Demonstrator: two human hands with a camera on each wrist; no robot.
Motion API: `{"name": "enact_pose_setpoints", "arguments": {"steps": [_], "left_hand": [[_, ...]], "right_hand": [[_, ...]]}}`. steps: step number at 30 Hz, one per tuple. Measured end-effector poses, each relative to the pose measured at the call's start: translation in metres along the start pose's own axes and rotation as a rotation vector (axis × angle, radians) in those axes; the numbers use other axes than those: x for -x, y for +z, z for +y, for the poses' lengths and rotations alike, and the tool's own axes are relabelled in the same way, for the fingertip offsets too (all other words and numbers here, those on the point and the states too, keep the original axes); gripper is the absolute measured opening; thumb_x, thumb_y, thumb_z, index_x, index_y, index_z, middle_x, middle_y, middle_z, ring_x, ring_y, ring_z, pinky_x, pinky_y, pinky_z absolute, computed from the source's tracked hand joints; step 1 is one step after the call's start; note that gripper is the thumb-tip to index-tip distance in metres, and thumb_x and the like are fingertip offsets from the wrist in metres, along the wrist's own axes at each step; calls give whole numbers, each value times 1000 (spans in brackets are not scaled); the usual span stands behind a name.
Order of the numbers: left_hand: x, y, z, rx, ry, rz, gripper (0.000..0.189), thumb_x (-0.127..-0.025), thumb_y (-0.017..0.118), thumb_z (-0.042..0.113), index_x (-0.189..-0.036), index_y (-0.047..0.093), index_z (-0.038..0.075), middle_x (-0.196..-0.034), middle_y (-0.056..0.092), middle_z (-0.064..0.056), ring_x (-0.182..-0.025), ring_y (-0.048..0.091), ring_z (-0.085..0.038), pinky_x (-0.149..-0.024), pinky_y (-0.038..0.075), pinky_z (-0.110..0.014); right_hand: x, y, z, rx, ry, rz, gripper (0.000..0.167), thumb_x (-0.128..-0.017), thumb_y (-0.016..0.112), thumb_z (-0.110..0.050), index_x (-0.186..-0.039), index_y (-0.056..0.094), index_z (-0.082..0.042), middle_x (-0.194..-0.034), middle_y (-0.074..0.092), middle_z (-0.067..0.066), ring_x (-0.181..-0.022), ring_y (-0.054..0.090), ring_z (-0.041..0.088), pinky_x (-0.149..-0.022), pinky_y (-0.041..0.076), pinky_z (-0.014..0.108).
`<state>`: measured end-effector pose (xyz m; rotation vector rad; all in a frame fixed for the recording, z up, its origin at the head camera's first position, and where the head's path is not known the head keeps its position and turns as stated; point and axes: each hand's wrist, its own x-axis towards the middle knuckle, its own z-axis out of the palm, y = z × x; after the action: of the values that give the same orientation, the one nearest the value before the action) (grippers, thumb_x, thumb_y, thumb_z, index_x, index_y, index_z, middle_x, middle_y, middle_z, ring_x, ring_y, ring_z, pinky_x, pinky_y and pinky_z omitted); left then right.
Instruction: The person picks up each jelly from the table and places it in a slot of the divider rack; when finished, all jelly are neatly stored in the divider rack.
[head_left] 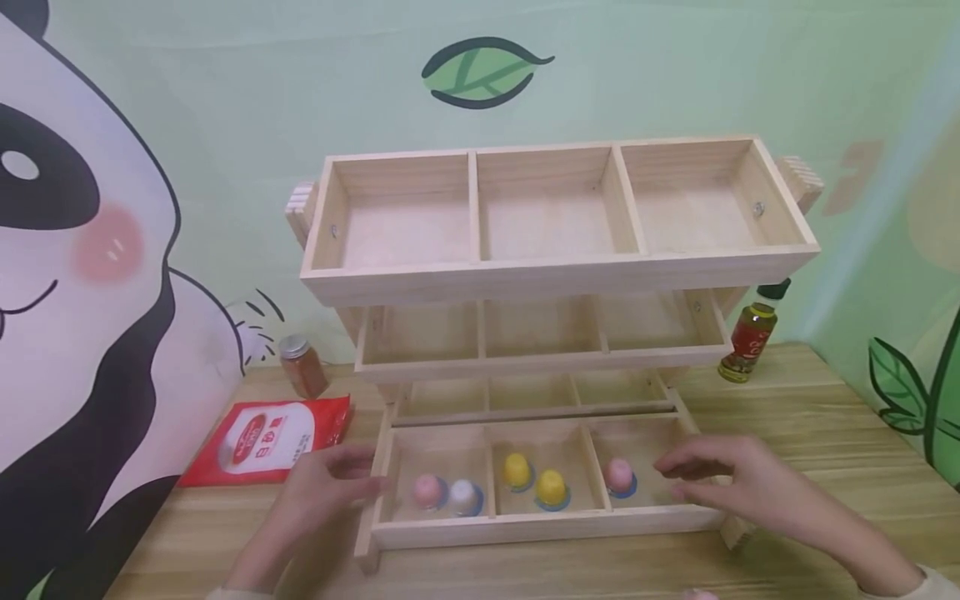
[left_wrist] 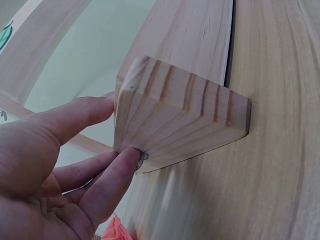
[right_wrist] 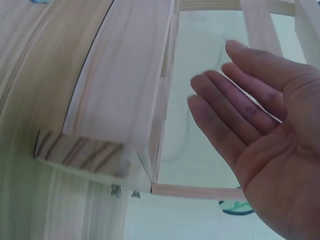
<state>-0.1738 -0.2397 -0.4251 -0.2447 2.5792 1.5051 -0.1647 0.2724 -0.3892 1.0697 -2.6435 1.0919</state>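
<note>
A three-tier-plus wooden rack [head_left: 558, 271] stands on the table. Its lowest bin [head_left: 547, 527] has three compartments: a pink and a white domed cup [head_left: 463, 497] in the left one, two yellow domed cups [head_left: 552, 487] in the middle, a pink domed cup [head_left: 620, 475] in the right. Each cup has a blue base. My left hand [head_left: 322, 487] grips the rack's left side, thumb and fingers [left_wrist: 107, 182] against the wooden side piece [left_wrist: 165, 110]. Over the right end of the lowest bin, my right hand [head_left: 750, 483] holds nothing, its fingers [right_wrist: 225, 110] loosely bent.
Left of the rack lie a red-and-white packet [head_left: 262, 442] and a lidded jar [head_left: 303, 367] of reddish-brown contents. An oil bottle [head_left: 753, 333] stands behind at the right. A pink object [head_left: 701, 595] barely shows at the bottom edge.
</note>
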Motion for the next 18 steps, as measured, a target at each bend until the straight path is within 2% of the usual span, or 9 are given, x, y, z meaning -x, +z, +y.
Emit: {"name": "enact_pose_setpoints", "arguments": {"steps": [3, 6, 12, 15, 18], "left_hand": [[1, 0, 1, 3, 6, 2, 65, -82, 94, 37, -137, 71, 10, -119, 77, -7, -98, 75, -22, -89, 63, -43], [2, 0, 3, 7, 14, 2, 64, -83, 93, 35, -137, 70, 9, -119, 77, -8, -99, 75, -23, -88, 63, -42], [3, 0, 3, 18, 10, -2, 64, -83, 93, 35, -137, 70, 9, -120, 77, -8, -99, 75, -23, -88, 63, -42], [3, 0, 3, 18, 7, -4, 65, -83, 93, 35, -137, 70, 9, -120, 76, -8, -99, 75, -23, -89, 62, -43], [2, 0, 2, 15, 5, -5, 65, -83, 93, 35, -137, 70, 9, -120, 76, -8, -99, 75, -22, -89, 62, -43]], "right_hand": [[9, -8, -2, -52, 76, -70, 23, -96, 81, -11, -117, 78, -18, -112, 76, -10, -99, 71, 8, -80, 59, 25], [16, -14, -2, -100, 107, -131, 23, -98, 78, -12, -119, 78, -20, -114, 77, -8, -103, 70, 8, -81, 59, 25], [29, -17, 4, -208, 97, -241, 24, -97, 77, -7, -119, 78, -16, -114, 78, -2, -103, 71, 8, -78, 60, 27], [34, -15, 8, -219, 94, -276, 25, -96, 79, -8, -120, 78, -16, -115, 77, -2, -102, 72, 10, -82, 59, 25], [39, -14, 11, -282, 122, -315, 26, -96, 78, -7, -122, 77, -14, -118, 77, 0, -104, 72, 14, -84, 59, 25]]}}
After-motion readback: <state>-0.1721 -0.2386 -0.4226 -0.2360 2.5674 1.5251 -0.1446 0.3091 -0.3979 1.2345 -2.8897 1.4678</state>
